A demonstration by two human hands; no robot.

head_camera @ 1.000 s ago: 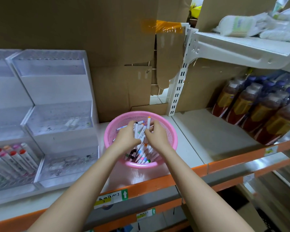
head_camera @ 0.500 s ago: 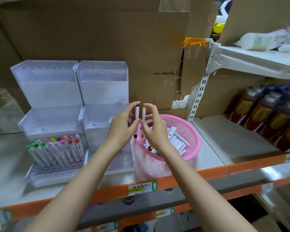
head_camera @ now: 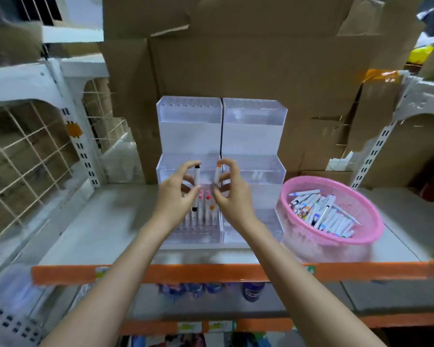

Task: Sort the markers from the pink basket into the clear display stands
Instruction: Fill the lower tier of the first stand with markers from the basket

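Note:
My left hand holds a white marker with black caps upright. My right hand holds a white marker with an orange cap upright beside it. Both hands hover in front of the left clear display stand, over its lowest tier, where several markers stand. The right clear stand is next to it. The pink basket, full of markers, sits on the shelf to the right of my hands.
Cardboard boxes rise behind the stands. A wire grid panel closes the left side. White shelf uprights stand at the right. The shelf's orange front edge runs below my forearms.
Both hands lifted a marker each out of the pink basket and carried them left to the front of the left stand. The view swung left.

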